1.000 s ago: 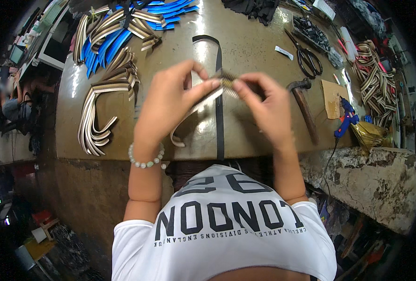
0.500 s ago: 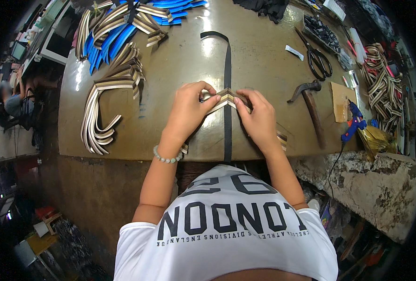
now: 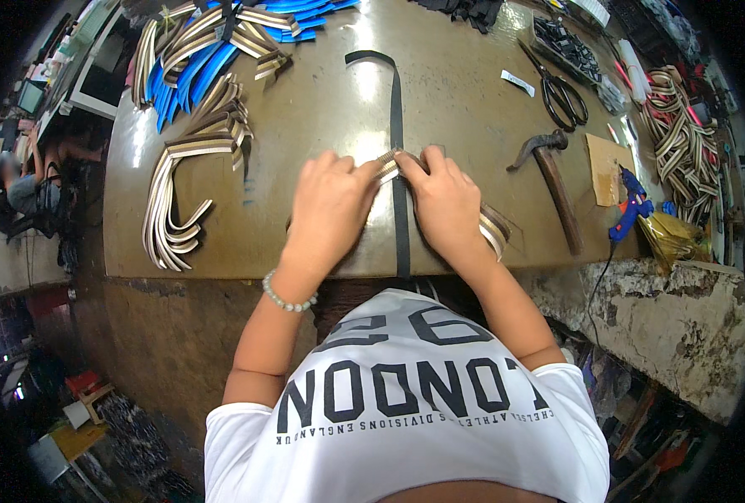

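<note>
A strip of brown, beige and white striped webbing [image 3: 388, 168] lies across a narrow black strap [image 3: 398, 113] in front of me. My left hand [image 3: 330, 205] is closed with thumb and fingers on the striped webbing, left of the black strap. From the right, my right hand [image 3: 446, 201] pinches the same webbing near the crossing, its thumb pressing there. A loose part of striped webbing [image 3: 495, 229] shows beside my right wrist. My hands cover most of the rest. The black strap runs from the table's near edge to a curled far end.
Folded striped webbing bundles [image 3: 167, 197] and blue strips [image 3: 196, 80] lie on the left. At the right are a hammer [image 3: 561, 197], black scissors [image 3: 561, 101], a blue glue gun [image 3: 630, 210], cardboard [image 3: 604, 168] and a tray of black parts [image 3: 565, 50]. Another person [image 3: 24, 180] sits far left.
The folded peak of the striped webbing has flattened under my fingers. Both hands have turned in closer around the crossing, and more loose webbing shows by my right wrist. The view has shifted slightly.
</note>
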Demonstrator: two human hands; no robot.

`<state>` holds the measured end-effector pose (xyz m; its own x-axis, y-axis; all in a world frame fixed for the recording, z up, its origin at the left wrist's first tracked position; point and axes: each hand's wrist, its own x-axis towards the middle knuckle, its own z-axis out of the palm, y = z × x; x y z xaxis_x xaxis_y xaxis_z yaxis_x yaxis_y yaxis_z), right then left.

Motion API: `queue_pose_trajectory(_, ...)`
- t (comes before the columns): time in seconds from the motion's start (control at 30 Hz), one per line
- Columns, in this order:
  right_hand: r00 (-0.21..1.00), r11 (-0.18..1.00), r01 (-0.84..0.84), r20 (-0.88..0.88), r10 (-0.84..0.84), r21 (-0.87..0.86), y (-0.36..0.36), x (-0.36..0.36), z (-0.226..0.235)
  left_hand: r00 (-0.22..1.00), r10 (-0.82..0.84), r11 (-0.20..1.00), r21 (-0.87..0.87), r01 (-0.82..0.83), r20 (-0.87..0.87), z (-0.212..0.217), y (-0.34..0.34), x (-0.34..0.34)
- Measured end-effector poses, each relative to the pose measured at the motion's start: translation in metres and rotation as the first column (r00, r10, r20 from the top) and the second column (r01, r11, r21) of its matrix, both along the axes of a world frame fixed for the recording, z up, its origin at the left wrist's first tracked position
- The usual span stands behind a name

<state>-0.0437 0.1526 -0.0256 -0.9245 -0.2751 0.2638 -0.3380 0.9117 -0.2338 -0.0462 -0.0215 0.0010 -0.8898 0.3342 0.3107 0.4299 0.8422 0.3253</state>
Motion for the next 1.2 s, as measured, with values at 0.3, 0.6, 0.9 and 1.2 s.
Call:
queue_pose_trajectory(0.3,0.992,0.83,0.084,0.129,-0.014,-0.551,0.135,0.023,0.038,0.989,0.061,0.953,0.286,-0.097,0.131,-0.029,0.018,0.004)
queue_pose_trajectory(0.6,0.556,0.566,0.707,-0.163,-0.815,-0.424,0.332,0.016,-0.023,0.969,0.08,0.906,0.388,-0.169,0.234,-0.024,0.014,-0.002)
queue_pose_trajectory(0.9,0.957,0.847,-0.125,0.162,0.241,-0.517,0.097,-0.032,0.062,0.949,0.072,0.864,0.456,-0.212,0.306,-0.028,0.012,-0.003)
queue_pose_trajectory(1.2,0.934,0.914,-0.041,0.309,0.178,-0.403,0.07,-0.054,0.064,0.956,0.073,0.862,0.464,-0.204,0.284,-0.03,0.013,-0.003)
